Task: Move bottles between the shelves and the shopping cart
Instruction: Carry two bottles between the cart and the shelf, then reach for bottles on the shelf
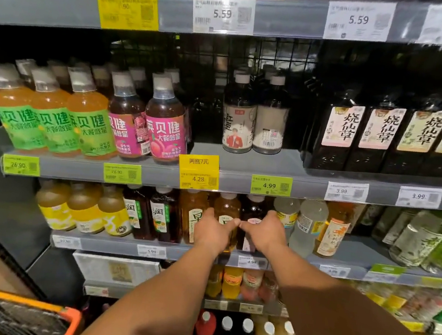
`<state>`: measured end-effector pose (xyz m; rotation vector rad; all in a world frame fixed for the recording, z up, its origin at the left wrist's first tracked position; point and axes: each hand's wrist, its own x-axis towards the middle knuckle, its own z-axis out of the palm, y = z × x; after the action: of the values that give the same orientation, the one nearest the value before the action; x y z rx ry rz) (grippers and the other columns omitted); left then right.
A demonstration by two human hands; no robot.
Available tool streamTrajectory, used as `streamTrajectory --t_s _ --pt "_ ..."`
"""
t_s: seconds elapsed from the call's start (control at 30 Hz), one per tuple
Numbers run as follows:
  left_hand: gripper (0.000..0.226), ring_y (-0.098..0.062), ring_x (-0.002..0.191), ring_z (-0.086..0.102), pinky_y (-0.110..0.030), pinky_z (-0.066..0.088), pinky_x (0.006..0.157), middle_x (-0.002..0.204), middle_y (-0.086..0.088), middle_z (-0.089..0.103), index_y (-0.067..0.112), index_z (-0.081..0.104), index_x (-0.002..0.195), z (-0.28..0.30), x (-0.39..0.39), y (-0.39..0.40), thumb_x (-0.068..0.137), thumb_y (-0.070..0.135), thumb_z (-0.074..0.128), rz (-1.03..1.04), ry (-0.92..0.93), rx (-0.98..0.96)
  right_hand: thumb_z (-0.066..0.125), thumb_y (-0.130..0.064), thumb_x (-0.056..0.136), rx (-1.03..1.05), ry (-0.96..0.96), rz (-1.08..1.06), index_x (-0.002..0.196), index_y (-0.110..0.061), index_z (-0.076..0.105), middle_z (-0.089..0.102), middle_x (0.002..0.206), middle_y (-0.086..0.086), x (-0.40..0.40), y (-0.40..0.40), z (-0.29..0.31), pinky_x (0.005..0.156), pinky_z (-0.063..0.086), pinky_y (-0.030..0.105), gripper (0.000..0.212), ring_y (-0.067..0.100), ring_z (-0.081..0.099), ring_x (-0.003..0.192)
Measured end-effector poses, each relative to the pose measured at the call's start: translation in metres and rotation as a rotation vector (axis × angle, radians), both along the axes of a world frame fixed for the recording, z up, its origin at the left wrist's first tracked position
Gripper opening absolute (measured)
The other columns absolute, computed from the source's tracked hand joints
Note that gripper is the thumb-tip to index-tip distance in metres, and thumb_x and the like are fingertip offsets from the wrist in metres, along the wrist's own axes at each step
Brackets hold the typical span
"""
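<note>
At the bottom left, nearest the viewer, the orange rim of a shopping cart is seen, with dark mesh inside; no bottle can be made out in the part that shows. Two bare forearms are stretched forward from the lower edge toward a shelf of drinks.

The left hand is wrapped around an amber tea bottle, with the thumb across its front. The right hand is curled over the dark bottle just beside it. The two thumbs are almost touching between the bottles. Both bottles are standing upright on the shelf, in a tight row with another amber bottle on the left and a pale bottle on the right.

Trouble would most likely come from this crowding. If either bottle were pulled out at an angle, a neighbour could be knocked over or dragged off the edge. With the hands so close together, one bottle could also be bumped against the other.

Further back and higher, a shelf of green-labelled juice bottles and dark tall bottles is seen, with price tags along its edge.
</note>
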<state>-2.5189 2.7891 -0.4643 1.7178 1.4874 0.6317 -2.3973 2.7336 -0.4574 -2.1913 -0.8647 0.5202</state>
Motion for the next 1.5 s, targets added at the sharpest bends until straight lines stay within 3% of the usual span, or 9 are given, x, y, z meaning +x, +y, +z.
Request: streamTrajectory --t_s 0.27,0.47,0.6,0.77,0.93,1.07,1.17,1.27,1.5 --pt "0.088 -0.032 0.119 0.058 -0.04 0.052 0.095 0.135 -0.01 0.059 0.012 0.04 0.146 0.02 -0.02 -0.017 0.078 0.053 0.076 -0.029 0.022 -0.141 0.083 -0.047 0.071 -0.031 0.103 0.005 0.132 0.0 0.043 0.063 0.12 0.016 -0.022 -0.021 0.02 0.087 0.052 0.041 0.086 0.033 0.061 0.109" --pt "0.087 -0.028 0.118 0.06 -0.035 0.049 0.096 0.133 -0.008 0.061 0.011 0.045 0.143 0.049 -0.055 -0.039 0.074 0.05 0.081 0.037 0.054 -0.244 0.078 -0.038 0.078 -0.082 0.072 0.066 0.113 -0.008 0.057 0.067 0.102 0.008 -0.041 -0.054 0.048 0.078 0.054 0.034 0.051 0.023 0.065 0.09" --pt "0.071 -0.028 0.11 0.063 -0.037 0.052 0.092 0.122 -0.005 0.067 0.012 0.057 0.13 0.059 -0.075 -0.07 0.073 0.049 0.081 0.108 0.041 -0.229 0.078 -0.039 0.074 -0.046 0.128 0.167 0.114 -0.018 0.055 0.063 0.096 -0.003 -0.051 -0.074 0.062 0.06 0.044 0.02 0.051 0.009 0.057 0.073" --pt "0.077 -0.031 0.115 0.06 -0.028 0.044 0.084 0.127 -0.009 0.065 0.015 0.051 0.134 0.057 -0.107 -0.127 0.074 0.054 0.078 0.282 0.074 -0.242 0.073 -0.054 0.076 -0.246 -0.01 0.425 0.135 -0.012 0.044 0.06 0.124 0.011 -0.075 -0.103 0.058 0.084 0.048 0.033 0.078 0.031 0.059 0.11" --pt "0.077 -0.028 0.117 0.06 -0.034 0.049 0.095 0.128 -0.007 0.065 0.017 0.053 0.136 0.06 -0.169 -0.183 0.074 0.055 0.078 0.468 0.068 -0.277 0.077 -0.057 0.071 -0.219 0.017 0.653 0.12 -0.019 0.059 0.067 0.114 0.006 -0.13 -0.124 0.059 0.083 0.051 0.035 0.064 0.027 0.063 0.103" --pt "0.075 -0.029 0.111 0.063 -0.038 0.051 0.093 0.124 -0.008 0.066 0.017 0.053 0.134 0.072 -0.252 -0.219 0.074 0.053 0.079 0.698 0.057 -0.28 0.079 -0.05 0.072 -0.223 -0.03 0.825 0.12 -0.013 0.057 0.065 0.113 0.012 -0.205 -0.125 0.069 0.082 0.051 0.034 0.064 0.032 0.062 0.104" --pt "0.089 -0.031 0.121 0.057 -0.037 0.048 0.096 0.136 -0.011 0.059 0.013 0.042 0.145 0.078 -0.316 -0.24 0.076 0.056 0.077 0.887 0.031 -0.276 0.078 -0.05 0.072 -0.195 -0.031 0.978 0.12 -0.014 0.057 0.065 0.113 0.011 -0.27 -0.127 0.074 0.076 0.046 0.029 0.064 0.031 0.062 0.102" --pt "0.089 -0.031 0.124 0.055 -0.041 0.048 0.101 0.14 -0.01 0.056 0.017 0.038 0.149 0.075 -0.366 -0.249 0.078 0.057 0.073 0.991 -0.015 -0.279 0.076 -0.051 0.075 -0.212 -0.027 1.108 0.127 -0.013 0.053 0.061 0.12 0.01 -0.329 -0.127 0.073 0.089 0.049 0.037 0.068 0.029 0.059 0.109" --pt "0.07 -0.024 0.102 0.063 -0.032 0.05 0.082 0.119 -0.002 0.068 0.021 0.054 0.129 0.06 -0.432 -0.239 0.074 0.059 0.076 1.061 -0.062 -0.288 0.073 -0.053 0.079 -0.234 -0.103 1.194 0.147 -0.007 0.034 0.046 0.146 0.013 -0.408 -0.104 0.062 0.105 0.041 0.044 0.09 0.031 0.046 0.131"
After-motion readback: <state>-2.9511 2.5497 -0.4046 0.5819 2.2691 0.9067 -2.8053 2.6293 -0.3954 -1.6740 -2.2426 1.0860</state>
